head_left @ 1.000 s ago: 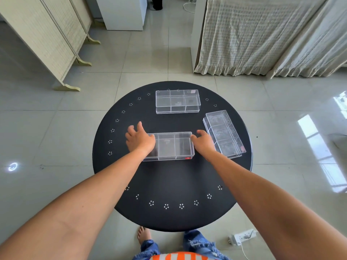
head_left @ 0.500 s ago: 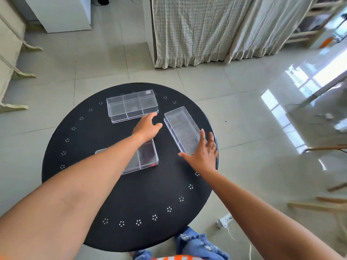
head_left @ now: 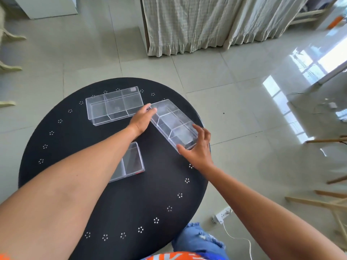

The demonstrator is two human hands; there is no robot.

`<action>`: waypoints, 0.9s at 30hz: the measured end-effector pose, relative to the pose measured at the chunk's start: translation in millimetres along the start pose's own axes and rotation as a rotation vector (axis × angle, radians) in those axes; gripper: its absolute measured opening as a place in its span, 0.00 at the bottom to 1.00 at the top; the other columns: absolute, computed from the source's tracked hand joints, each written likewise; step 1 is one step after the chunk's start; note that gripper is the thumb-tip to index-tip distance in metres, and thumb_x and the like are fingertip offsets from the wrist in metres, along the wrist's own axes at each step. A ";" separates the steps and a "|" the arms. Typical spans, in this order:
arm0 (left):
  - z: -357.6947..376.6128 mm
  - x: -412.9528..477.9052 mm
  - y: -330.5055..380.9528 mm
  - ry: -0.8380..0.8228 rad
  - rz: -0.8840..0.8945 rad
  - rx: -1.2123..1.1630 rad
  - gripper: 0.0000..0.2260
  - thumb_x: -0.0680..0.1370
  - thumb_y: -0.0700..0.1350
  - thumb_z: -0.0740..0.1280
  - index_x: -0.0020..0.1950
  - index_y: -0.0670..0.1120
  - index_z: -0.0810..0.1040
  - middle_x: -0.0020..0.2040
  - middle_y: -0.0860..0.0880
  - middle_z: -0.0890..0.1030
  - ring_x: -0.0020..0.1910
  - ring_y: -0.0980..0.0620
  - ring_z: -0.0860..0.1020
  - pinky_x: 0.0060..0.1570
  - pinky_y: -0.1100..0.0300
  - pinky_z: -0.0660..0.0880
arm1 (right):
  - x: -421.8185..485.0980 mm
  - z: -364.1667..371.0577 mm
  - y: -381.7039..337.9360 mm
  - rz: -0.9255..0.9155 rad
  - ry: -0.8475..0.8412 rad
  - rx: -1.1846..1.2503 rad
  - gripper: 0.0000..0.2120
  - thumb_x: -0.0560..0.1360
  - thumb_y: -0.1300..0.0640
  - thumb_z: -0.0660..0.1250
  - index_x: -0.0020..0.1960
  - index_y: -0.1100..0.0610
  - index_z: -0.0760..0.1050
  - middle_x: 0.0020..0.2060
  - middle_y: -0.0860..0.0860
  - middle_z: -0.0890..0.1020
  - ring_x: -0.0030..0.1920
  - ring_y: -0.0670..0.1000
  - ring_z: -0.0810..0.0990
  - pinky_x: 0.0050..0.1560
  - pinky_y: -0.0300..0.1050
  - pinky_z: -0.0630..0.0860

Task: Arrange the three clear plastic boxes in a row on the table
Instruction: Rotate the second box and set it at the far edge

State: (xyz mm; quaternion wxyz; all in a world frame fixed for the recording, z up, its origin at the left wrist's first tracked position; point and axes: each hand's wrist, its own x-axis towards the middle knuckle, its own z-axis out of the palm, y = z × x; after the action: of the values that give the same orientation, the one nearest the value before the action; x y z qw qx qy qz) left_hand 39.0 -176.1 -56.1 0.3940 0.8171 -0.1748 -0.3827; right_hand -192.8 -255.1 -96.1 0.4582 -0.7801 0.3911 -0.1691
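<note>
at the table [head_left: 116, 203] edge, box [head_left: 173, 122] between hands

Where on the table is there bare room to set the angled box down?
The near half of the table is bare, from the near box to the rim. The left side is open too. It is crowded between the far box and the angled box, held by the left hand and right hand.
</note>
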 end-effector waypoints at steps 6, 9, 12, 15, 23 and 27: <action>-21.1 -2.4 17.7 -0.011 0.086 -0.002 0.35 0.66 0.50 0.63 0.75 0.57 0.66 0.54 0.53 0.79 0.53 0.57 0.77 0.56 0.58 0.73 | 56.1 -36.9 -31.7 0.154 -0.019 0.385 0.18 0.67 0.45 0.70 0.56 0.49 0.74 0.50 0.46 0.72 0.44 0.41 0.78 0.43 0.32 0.74; -26.7 -4.6 21.1 -0.020 0.112 0.078 0.39 0.69 0.42 0.68 0.77 0.60 0.58 0.74 0.49 0.69 0.61 0.51 0.77 0.51 0.63 0.72 | 86.0 -54.3 -39.0 0.366 -0.226 0.584 0.18 0.68 0.42 0.67 0.51 0.53 0.76 0.42 0.51 0.77 0.35 0.50 0.78 0.32 0.43 0.76; -29.8 -7.3 18.3 -0.048 0.097 0.021 0.43 0.71 0.42 0.73 0.78 0.60 0.54 0.80 0.50 0.59 0.73 0.45 0.67 0.64 0.53 0.68 | 107.6 -70.0 -35.1 0.559 -0.482 0.600 0.24 0.69 0.38 0.64 0.54 0.55 0.76 0.48 0.57 0.77 0.40 0.60 0.81 0.39 0.54 0.80; -30.1 -15.8 14.0 -0.045 0.050 -0.112 0.36 0.74 0.47 0.73 0.79 0.55 0.60 0.76 0.47 0.67 0.73 0.49 0.69 0.66 0.52 0.68 | 121.0 -78.2 -30.7 0.678 -0.639 0.579 0.30 0.72 0.34 0.62 0.57 0.60 0.75 0.51 0.60 0.75 0.43 0.62 0.81 0.42 0.56 0.81; -17.6 -23.4 4.7 0.178 -0.175 -0.332 0.32 0.73 0.55 0.73 0.73 0.48 0.67 0.61 0.47 0.76 0.58 0.47 0.79 0.50 0.51 0.77 | 133.8 -63.1 -46.1 0.587 -0.648 0.439 0.39 0.74 0.27 0.53 0.68 0.59 0.69 0.54 0.57 0.74 0.41 0.58 0.80 0.36 0.51 0.82; -8.8 -17.8 -0.1 0.258 -0.264 -0.358 0.20 0.72 0.56 0.73 0.58 0.47 0.75 0.52 0.47 0.79 0.50 0.47 0.78 0.52 0.50 0.78 | 131.3 -42.2 -42.1 0.519 -0.456 0.222 0.19 0.77 0.42 0.67 0.52 0.59 0.75 0.47 0.53 0.76 0.35 0.53 0.78 0.37 0.49 0.80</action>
State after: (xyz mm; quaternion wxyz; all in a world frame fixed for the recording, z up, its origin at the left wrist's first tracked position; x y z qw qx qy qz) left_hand 34.2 -161.0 -44.0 0.4981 0.7921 0.0558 -0.3484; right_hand -116.3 -368.6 -50.8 0.6434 -0.6178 0.4430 0.0899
